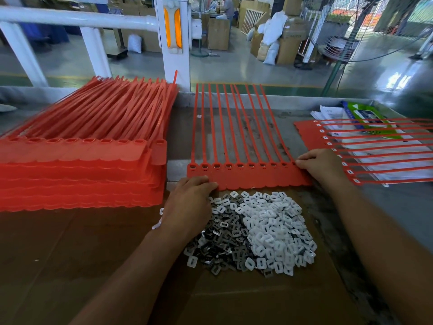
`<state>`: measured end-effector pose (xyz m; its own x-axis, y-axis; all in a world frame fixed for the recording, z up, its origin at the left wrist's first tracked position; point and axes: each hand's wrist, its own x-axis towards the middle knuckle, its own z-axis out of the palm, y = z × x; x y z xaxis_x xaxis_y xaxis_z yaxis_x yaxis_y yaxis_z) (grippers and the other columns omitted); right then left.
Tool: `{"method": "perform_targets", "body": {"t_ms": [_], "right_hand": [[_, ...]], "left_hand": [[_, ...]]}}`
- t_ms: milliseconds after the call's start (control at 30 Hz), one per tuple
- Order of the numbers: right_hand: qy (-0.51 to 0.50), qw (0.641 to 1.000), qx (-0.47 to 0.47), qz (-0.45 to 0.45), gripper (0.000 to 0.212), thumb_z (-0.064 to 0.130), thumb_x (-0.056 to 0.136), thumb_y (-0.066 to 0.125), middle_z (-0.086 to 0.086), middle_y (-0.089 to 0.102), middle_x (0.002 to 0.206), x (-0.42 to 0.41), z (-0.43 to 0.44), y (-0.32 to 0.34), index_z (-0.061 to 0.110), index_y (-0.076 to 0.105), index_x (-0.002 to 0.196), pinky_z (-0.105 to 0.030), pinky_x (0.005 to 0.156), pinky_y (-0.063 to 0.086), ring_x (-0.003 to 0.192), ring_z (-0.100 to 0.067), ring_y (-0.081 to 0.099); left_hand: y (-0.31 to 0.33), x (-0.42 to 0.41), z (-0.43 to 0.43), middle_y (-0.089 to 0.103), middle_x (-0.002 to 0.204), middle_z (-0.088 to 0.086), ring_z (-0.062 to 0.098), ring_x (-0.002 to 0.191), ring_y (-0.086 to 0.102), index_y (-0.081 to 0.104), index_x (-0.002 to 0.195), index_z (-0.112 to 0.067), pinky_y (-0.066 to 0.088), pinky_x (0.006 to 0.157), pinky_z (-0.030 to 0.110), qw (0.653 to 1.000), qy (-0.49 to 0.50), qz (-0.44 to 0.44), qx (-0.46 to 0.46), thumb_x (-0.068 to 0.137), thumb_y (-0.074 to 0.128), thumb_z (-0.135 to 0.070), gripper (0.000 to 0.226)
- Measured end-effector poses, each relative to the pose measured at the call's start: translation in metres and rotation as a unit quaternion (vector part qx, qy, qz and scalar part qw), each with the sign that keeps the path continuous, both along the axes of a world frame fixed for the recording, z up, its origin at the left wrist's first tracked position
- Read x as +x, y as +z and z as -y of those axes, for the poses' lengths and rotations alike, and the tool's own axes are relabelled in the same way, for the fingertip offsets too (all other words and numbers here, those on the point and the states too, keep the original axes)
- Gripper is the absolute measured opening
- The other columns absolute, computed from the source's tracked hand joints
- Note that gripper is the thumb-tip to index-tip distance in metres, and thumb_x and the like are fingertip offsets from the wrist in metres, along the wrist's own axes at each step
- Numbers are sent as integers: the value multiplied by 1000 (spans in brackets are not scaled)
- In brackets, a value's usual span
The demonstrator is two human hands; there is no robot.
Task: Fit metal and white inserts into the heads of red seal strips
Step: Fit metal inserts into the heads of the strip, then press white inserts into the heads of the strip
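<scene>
Two hands (189, 202) (323, 165), two ten-strip sheets (253, 179) (309, 134), one stack (82, 174), one insert pile (269, 226).

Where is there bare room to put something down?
Free: brown cardboard between red stack and left forearm; also below insert pile, between both forearms. Crowded: centre sheet, right sheet over papers.

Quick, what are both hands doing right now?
Left hand: fingers curled, gripping the near edge of the red seal strips.
Right hand: fingers curled, pinching the same strips' right end.
</scene>
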<state>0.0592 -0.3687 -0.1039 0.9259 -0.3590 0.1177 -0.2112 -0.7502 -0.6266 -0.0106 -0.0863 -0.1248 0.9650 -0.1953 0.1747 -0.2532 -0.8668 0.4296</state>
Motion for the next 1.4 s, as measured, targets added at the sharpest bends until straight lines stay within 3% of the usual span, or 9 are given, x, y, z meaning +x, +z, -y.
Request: {"method": "perform_targets", "body": {"t_ms": [100, 233, 333, 400, 533, 667, 933, 1233, 1400], "right_hand": [[-18, 1000, 4, -18, 10, 16, 79, 67, -8, 69, 97, 7, -1, 0, 11, 72, 87, -30, 73, 40, 70, -9, 52], [-10, 999, -18, -30, 18, 21, 83, 65, -9, 68, 105, 7, -1, -1, 10, 71, 97, -32, 78, 42, 85, -15, 55], [14, 998, -51, 31, 26, 24, 86, 63, -7, 66, 109, -9, -12, 6, 9, 67, 106, -30, 82, 41, 96, -17, 57], [84, 994, -43, 51, 21, 24, 85, 64, 4, 66, 96, -28, -26, 15, 14, 68, 102, -22, 74, 39, 85, -7, 56], [288, 954, -45, -66, 9, 27, 80, 69, 21, 61, 77, -69, -61, 31, 35, 64, 78, -8, 63, 41, 72, 7, 58], [369, 919, -94, -107, 13, 30, 77, 72, 20, 58, 74, -83, -76, 37, 25, 69, 89, 0, 61, 38, 70, 19, 52], [359, 915, -126, -135, 18, 28, 75, 74, 15, 60, 80, -86, -80, 35, 34, 58, 72, -4, 58, 41, 72, 5, 55], [375, 911, -91, -145, 21, 20, 77, 73, 15, 59, 72, -87, -80, 37, 33, 58, 70, -4, 57, 40, 64, 12, 52], [357, 930, -30, -77, 22, 16, 80, 69, 13, 62, 73, -81, -83, 47, 33, 58, 72, -4, 60, 42, 65, 12, 54]], "left_hand": [[1, 0, 0, 39, 143, -10, 13, 128, 28, 48, 132, -30, 21, 101, 23, 1000, -2, 1, 2, 90, 43, -12, 46], [1, -1, 0, 39, 143, -10, 12, 129, 28, 48, 133, -30, 21, 101, 23, 1000, -1, -1, 2, 90, 43, -13, 47], [1, -1, 0, 39, 143, -10, 13, 129, 27, 48, 133, -30, 21, 103, 25, 1000, -1, -2, 2, 90, 43, -13, 46], [0, -1, 0, 38, 143, -9, 13, 129, 27, 48, 133, -30, 21, 104, 25, 1000, -2, -3, 2, 90, 43, -13, 46], [-1, 0, 0, 40, 142, -9, 14, 128, 29, 49, 132, -30, 23, 104, 26, 1000, 0, 2, 4, 89, 43, -12, 46], [0, 0, 0, 40, 142, -9, 15, 128, 30, 49, 132, -29, 24, 104, 27, 1000, 2, 1, 7, 90, 43, -10, 47], [3, -2, 1, 38, 143, -9, 14, 129, 28, 48, 133, -29, 22, 104, 26, 1000, 2, -7, 0, 91, 42, -11, 46], [3, -2, 1, 38, 143, -10, 14, 129, 28, 48, 133, -30, 22, 102, 25, 1000, 2, -6, 4, 91, 41, -12, 46], [3, -2, 1, 38, 144, -10, 14, 129, 27, 47, 133, -30, 21, 104, 26, 1000, 2, -7, 5, 90, 42, -12, 47]]}}
